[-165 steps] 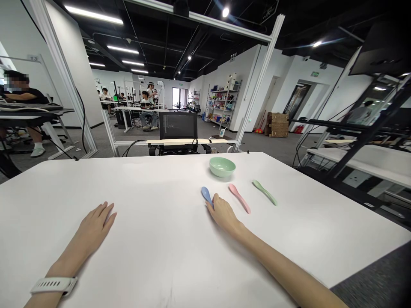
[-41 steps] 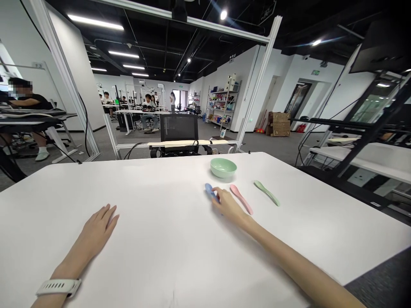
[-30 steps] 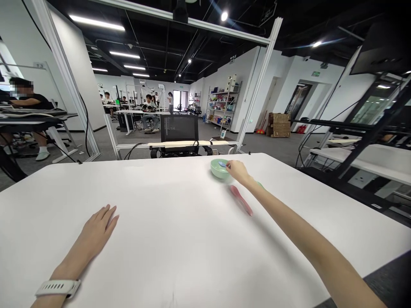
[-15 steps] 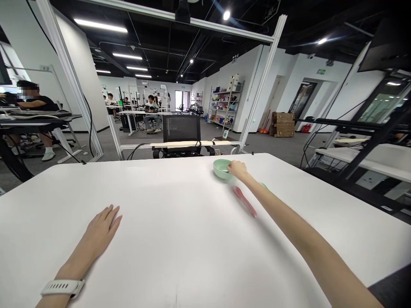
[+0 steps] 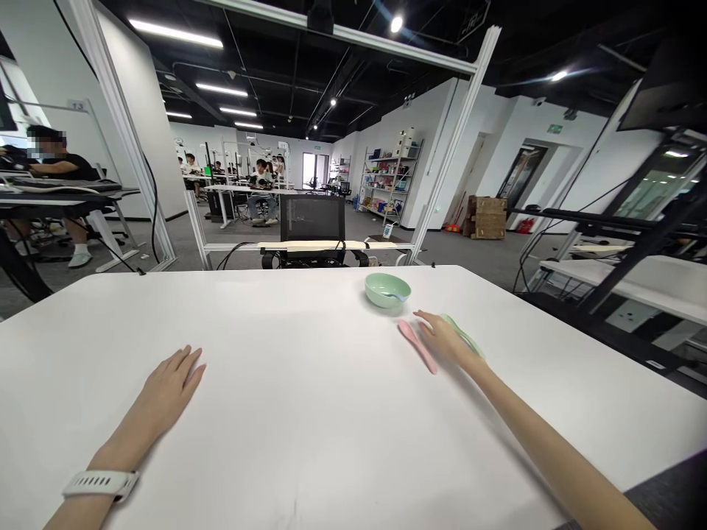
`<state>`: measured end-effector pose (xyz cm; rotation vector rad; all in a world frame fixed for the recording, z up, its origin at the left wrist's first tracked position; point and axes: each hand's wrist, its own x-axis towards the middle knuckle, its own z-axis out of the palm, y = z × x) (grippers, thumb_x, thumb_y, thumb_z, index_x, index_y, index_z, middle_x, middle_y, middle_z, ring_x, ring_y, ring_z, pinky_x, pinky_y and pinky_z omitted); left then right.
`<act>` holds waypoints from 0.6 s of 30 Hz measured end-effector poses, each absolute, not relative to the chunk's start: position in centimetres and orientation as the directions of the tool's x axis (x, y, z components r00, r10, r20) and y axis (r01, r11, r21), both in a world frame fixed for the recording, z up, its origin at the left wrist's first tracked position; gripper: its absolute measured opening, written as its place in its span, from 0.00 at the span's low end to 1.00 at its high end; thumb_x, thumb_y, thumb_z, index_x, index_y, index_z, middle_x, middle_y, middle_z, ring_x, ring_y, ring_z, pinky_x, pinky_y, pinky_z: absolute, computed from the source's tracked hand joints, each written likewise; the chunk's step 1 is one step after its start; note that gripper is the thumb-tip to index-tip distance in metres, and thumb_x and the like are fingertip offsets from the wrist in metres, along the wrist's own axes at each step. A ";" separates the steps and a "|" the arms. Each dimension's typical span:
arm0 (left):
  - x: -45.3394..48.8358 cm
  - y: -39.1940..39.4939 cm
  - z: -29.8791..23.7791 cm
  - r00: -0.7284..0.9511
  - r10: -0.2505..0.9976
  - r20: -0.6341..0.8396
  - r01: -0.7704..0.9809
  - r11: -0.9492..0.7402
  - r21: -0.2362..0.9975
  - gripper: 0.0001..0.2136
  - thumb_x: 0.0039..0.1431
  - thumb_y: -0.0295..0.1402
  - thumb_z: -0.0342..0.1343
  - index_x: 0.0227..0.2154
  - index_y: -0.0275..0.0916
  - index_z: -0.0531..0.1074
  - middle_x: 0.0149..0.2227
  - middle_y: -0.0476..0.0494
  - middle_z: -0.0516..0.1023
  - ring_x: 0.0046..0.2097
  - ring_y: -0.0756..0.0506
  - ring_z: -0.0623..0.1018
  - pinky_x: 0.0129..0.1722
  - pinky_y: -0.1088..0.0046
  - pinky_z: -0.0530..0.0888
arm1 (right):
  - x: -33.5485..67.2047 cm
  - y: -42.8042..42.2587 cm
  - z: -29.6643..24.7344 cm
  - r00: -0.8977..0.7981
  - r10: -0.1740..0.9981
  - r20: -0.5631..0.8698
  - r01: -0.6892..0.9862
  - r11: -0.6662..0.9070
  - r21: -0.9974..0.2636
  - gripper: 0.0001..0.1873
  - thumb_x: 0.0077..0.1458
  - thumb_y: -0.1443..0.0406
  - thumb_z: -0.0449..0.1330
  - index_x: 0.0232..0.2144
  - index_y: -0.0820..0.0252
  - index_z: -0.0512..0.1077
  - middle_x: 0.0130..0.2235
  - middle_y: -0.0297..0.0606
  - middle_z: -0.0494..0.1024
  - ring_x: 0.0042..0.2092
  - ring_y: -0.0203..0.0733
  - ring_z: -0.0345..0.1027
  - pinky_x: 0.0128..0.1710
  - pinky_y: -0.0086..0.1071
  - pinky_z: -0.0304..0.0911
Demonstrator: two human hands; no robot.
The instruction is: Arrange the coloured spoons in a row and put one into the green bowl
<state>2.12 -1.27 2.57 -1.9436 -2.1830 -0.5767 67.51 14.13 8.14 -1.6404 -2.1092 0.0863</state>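
Note:
A pale green bowl (image 5: 387,288) stands near the far edge of the white table (image 5: 309,412), with the blue spoon (image 5: 395,297) lying inside it. My right hand (image 5: 446,342) is open and empty, hovering just above the table between a pink spoon (image 5: 417,346) on its left and a green spoon (image 5: 465,336) partly hidden behind it. My left hand (image 5: 166,390) lies flat and open on the table at the left, holding nothing, with a white watch (image 5: 99,484) on its wrist.
Beyond the table's far edge stands a black mesh chair (image 5: 312,221). Metal frame posts (image 5: 129,140) rise at both far corners. Other people sit at desks (image 5: 66,195) in the background. A dark rack and another white table (image 5: 635,276) are to the right.
My right hand carried the blue spoon from the table into the green bowl, let it go, and drew back toward the pink and green spoons. My left hand stayed flat.

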 end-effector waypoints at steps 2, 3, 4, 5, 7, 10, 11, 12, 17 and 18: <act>2.2 -1.3 2.7 -0.138 0.921 0.364 0.982 0.078 0.174 0.37 0.69 0.51 0.38 0.65 0.29 0.74 0.70 0.27 0.74 0.71 0.31 0.73 0.70 0.48 0.72 | 68.0 13.6 6.9 -0.228 0.930 0.289 0.874 0.326 -0.359 0.27 0.68 0.61 0.50 0.61 0.61 0.79 0.67 0.52 0.77 0.69 0.59 0.70 0.70 0.51 0.64; 2.2 -1.3 2.8 -0.136 0.923 0.360 0.982 0.077 0.173 0.37 0.69 0.52 0.37 0.65 0.29 0.74 0.70 0.26 0.74 0.71 0.31 0.73 0.70 0.48 0.71 | 68.2 13.4 6.4 -0.237 0.930 0.280 0.863 0.334 -0.379 0.27 0.69 0.60 0.49 0.60 0.61 0.79 0.68 0.52 0.76 0.70 0.59 0.68 0.71 0.51 0.62; 2.2 -1.4 2.9 -0.135 0.924 0.356 0.982 0.078 0.172 0.38 0.69 0.52 0.37 0.65 0.29 0.74 0.70 0.26 0.74 0.71 0.31 0.73 0.71 0.49 0.71 | 68.3 13.3 6.0 -0.237 0.933 0.272 0.855 0.333 -0.397 0.28 0.69 0.59 0.49 0.60 0.61 0.79 0.69 0.52 0.75 0.72 0.59 0.66 0.72 0.52 0.61; 2.2 -1.4 3.0 -0.137 0.926 0.352 0.982 0.081 0.171 0.38 0.69 0.52 0.37 0.65 0.28 0.74 0.70 0.26 0.74 0.71 0.32 0.73 0.71 0.49 0.70 | 68.4 13.2 5.7 -0.229 0.936 0.266 0.850 0.326 -0.413 0.28 0.70 0.58 0.48 0.60 0.61 0.79 0.69 0.52 0.74 0.73 0.59 0.65 0.73 0.53 0.60; 2.2 -1.4 3.0 -0.143 0.929 0.342 0.982 0.089 0.169 0.38 0.68 0.52 0.36 0.65 0.28 0.74 0.70 0.26 0.74 0.72 0.32 0.73 0.72 0.50 0.70 | 68.5 13.2 5.4 -0.214 0.942 0.259 0.846 0.311 -0.433 0.29 0.71 0.57 0.47 0.61 0.60 0.79 0.70 0.51 0.73 0.74 0.57 0.63 0.74 0.52 0.59; 2.2 -1.4 3.1 -0.149 0.929 0.337 0.981 0.097 0.168 0.38 0.67 0.52 0.36 0.65 0.29 0.74 0.70 0.28 0.75 0.72 0.32 0.72 0.72 0.51 0.69 | 68.4 13.3 5.3 -0.215 0.941 0.263 0.845 0.314 -0.433 0.29 0.71 0.58 0.47 0.62 0.60 0.79 0.70 0.50 0.73 0.74 0.56 0.62 0.75 0.51 0.57; 2.3 -1.4 3.1 -0.147 0.929 0.340 0.981 0.093 0.168 0.38 0.67 0.52 0.36 0.65 0.30 0.74 0.70 0.28 0.75 0.72 0.32 0.72 0.72 0.51 0.69 | 68.4 13.3 5.3 -0.217 0.939 0.266 0.844 0.318 -0.432 0.29 0.71 0.58 0.47 0.62 0.60 0.78 0.70 0.50 0.73 0.74 0.56 0.61 0.75 0.51 0.57; 2.3 -1.4 3.0 -0.144 0.928 0.345 0.982 0.090 0.168 0.38 0.67 0.52 0.37 0.65 0.30 0.74 0.69 0.28 0.75 0.72 0.32 0.73 0.71 0.51 0.70 | 68.4 13.3 5.3 -0.218 0.939 0.267 0.843 0.319 -0.432 0.29 0.71 0.58 0.47 0.62 0.61 0.78 0.70 0.51 0.73 0.74 0.56 0.61 0.75 0.52 0.56; 2.4 -1.4 3.1 -0.139 0.920 0.367 0.983 0.083 0.164 0.36 0.68 0.51 0.37 0.64 0.32 0.75 0.69 0.30 0.76 0.71 0.33 0.74 0.71 0.50 0.71 | 68.3 13.0 5.6 -0.198 0.952 0.235 0.850 0.286 -0.442 0.29 0.71 0.57 0.48 0.63 0.63 0.78 0.72 0.52 0.70 0.75 0.57 0.60 0.75 0.51 0.56; 2.4 -1.4 3.1 -0.138 0.919 0.368 0.983 0.083 0.162 0.36 0.68 0.51 0.37 0.64 0.32 0.75 0.69 0.30 0.77 0.71 0.33 0.74 0.70 0.50 0.71 | 68.3 13.0 5.7 -0.193 0.955 0.226 0.854 0.277 -0.441 0.30 0.71 0.57 0.48 0.64 0.63 0.77 0.72 0.52 0.70 0.75 0.57 0.60 0.75 0.51 0.56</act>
